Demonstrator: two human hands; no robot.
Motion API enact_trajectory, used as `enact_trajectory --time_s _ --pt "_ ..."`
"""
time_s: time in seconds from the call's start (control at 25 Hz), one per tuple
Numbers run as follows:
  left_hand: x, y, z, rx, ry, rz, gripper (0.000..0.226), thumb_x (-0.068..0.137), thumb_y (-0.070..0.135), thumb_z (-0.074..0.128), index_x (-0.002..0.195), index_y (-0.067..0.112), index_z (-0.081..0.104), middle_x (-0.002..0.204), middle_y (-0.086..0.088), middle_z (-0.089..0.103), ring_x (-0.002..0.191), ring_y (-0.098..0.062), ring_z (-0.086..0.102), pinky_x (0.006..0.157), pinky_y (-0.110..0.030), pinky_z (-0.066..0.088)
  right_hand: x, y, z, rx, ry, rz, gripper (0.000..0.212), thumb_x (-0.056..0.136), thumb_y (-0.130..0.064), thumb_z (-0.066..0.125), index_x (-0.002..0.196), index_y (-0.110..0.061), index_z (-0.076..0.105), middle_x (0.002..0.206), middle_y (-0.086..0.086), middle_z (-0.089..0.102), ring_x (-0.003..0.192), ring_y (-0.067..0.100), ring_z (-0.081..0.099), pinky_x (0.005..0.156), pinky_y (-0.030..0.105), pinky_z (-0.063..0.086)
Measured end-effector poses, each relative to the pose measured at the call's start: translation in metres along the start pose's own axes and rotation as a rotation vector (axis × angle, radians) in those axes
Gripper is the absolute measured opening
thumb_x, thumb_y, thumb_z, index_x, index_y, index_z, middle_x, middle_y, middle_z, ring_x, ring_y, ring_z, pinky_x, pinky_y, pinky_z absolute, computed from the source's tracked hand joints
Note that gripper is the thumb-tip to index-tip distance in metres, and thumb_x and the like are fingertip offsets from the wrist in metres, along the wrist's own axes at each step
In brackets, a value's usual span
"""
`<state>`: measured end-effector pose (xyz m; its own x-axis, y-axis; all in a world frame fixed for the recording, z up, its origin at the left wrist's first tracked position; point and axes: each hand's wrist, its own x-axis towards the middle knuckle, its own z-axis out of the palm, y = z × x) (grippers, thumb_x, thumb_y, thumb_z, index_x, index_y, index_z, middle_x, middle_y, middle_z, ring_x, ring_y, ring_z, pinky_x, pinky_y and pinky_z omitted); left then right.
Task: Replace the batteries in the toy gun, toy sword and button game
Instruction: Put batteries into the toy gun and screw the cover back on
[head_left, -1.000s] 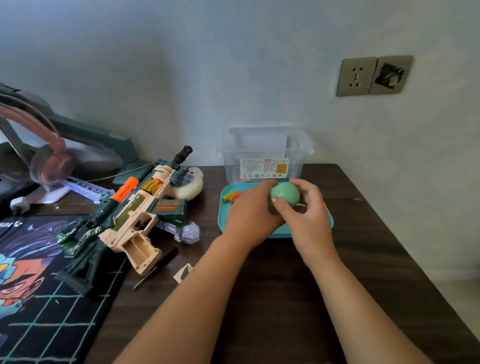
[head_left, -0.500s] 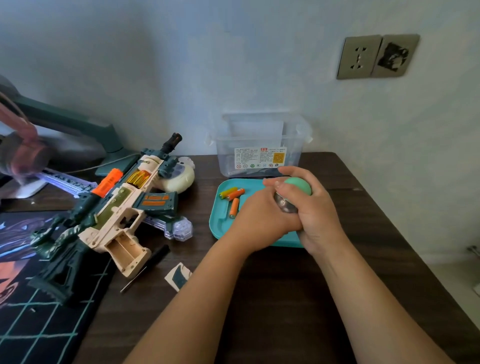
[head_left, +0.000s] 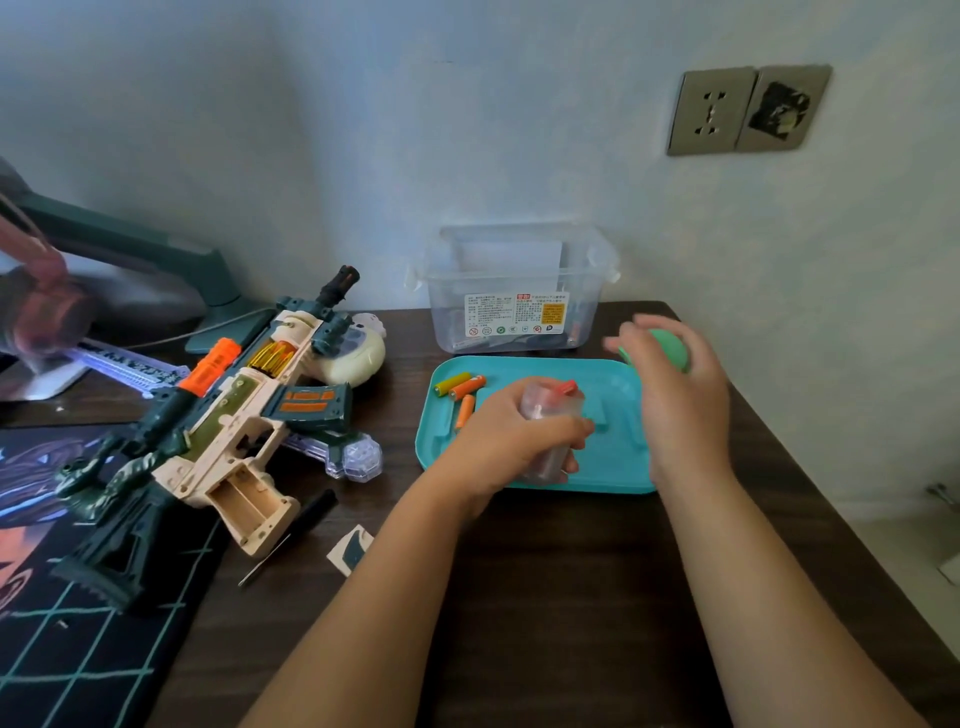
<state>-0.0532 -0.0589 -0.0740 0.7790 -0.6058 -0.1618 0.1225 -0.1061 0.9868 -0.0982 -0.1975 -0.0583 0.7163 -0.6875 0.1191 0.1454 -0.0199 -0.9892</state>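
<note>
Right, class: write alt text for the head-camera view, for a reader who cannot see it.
Above a teal tray, the left hand grips a clear container while the right hand holds a green cap beside it. Three loose batteries lie in the tray, and a toy gun lies to its left on the table.

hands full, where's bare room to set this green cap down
Bare desk lies in front of the teal tray, between your forearms, and right of it up to the desk's edge. The tray's right half is free beyond the batteries. Left of the tray is crowded: toy gun, toy sword, screwdriver.
</note>
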Motion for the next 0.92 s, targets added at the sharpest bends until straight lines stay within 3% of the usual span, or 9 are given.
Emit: enact_trajectory --time_s 0.08,0.16,0.24,0.36,0.48,0.56,0.76,0.92 --pt "0.002 -0.003 -0.003 0.009 0.071 -0.017 0.036 0.084 0.020 0.077 0.114 0.027 0.059 0.096 -0.003 0.071 0.075 -0.012 0.072 0.074 -0.030 0.061 0.002 0.011 -0.008 -0.208 0.217 0.080 0.028 0.086 -0.038 0.062 0.110 -0.028 0.052 0.091 -0.009 0.058 0.068 0.004 0.063 0.055 0.022 0.048" --pt "0.001 -0.005 -0.002 0.010 0.083 -0.009 0.037 0.083 0.022 0.077 0.115 0.028 0.059 0.101 -0.004 0.071 0.080 -0.013 0.073 0.077 -0.031 0.062 0.005 0.023 -0.010 -0.283 0.184 0.205 0.032 0.087 -0.040 0.061 0.114 -0.030 0.047 0.093 -0.006 0.057 0.071 0.007 0.061 0.060 0.027 0.054" --pt "-0.001 -0.007 0.002 0.038 0.089 0.028 0.036 0.084 0.024 0.077 0.114 0.029 0.059 0.102 -0.002 0.070 0.082 -0.012 0.074 0.080 -0.032 0.062 0.008 0.032 -0.005 -0.359 0.114 0.236 0.038 0.089 -0.040 0.060 0.121 -0.029 0.045 0.091 -0.010 0.053 0.069 0.007 0.060 0.056 0.022 0.050" --pt "0.001 -0.010 0.005 0.045 0.146 0.088 0.033 0.084 0.024 0.077 0.110 0.033 0.059 0.102 0.002 0.068 0.081 -0.010 0.073 0.076 -0.027 0.062 0.013 0.040 0.000 -0.350 0.100 0.152 0.042 0.088 -0.040 0.061 0.126 -0.029 0.046 0.094 -0.012 0.049 0.072 0.004 0.057 0.053 0.018 0.045" --pt "0.003 -0.010 0.002 0.073 0.222 0.151 0.031 0.084 0.026 0.077 0.106 0.038 0.059 0.101 0.006 0.066 0.082 -0.010 0.073 0.072 -0.022 0.060 0.015 0.036 -0.001 -0.348 0.164 0.000 0.033 0.085 -0.045 0.061 0.113 -0.031 0.051 0.106 -0.003 0.052 0.077 0.006 0.057 0.055 0.018 0.045" --pt "0.005 -0.006 0.001 0.136 0.221 0.141 0.031 0.084 0.032 0.077 0.104 0.041 0.056 0.102 0.009 0.064 0.084 -0.010 0.071 0.071 -0.019 0.059 0.014 0.028 -0.006 -0.322 0.130 -0.032 0.028 0.086 -0.045 0.061 0.106 -0.027 0.051 0.102 -0.001 0.054 0.075 0.006 0.057 0.053 0.017 0.042" --pt "0.035 0.005 0.017 0.448 0.127 0.025 0.050 0.083 0.035 0.076 0.125 0.032 0.050 0.115 0.011 0.054 0.100 -0.011 0.058 0.091 -0.030 0.053 0.016 0.031 -0.018 -0.097 0.146 0.179 0.029 0.087 -0.048 0.061 0.109 -0.031 0.052 0.102 -0.008 0.060 0.082 0.004 0.059 0.051 0.011 0.041" --pt "0.055 0.017 0.028 0.848 -0.004 -0.042 0.055 0.086 0.025 0.070 0.134 0.021 0.044 0.120 -0.003 0.052 0.093 -0.013 0.051 0.077 -0.027 0.044 0.017 0.034 -0.016 -0.047 0.091 0.231 0.031 0.087 -0.052 0.057 0.110 -0.032 0.052 0.103 -0.008 0.060 0.088 0.006 0.059 0.056 0.015 0.041"
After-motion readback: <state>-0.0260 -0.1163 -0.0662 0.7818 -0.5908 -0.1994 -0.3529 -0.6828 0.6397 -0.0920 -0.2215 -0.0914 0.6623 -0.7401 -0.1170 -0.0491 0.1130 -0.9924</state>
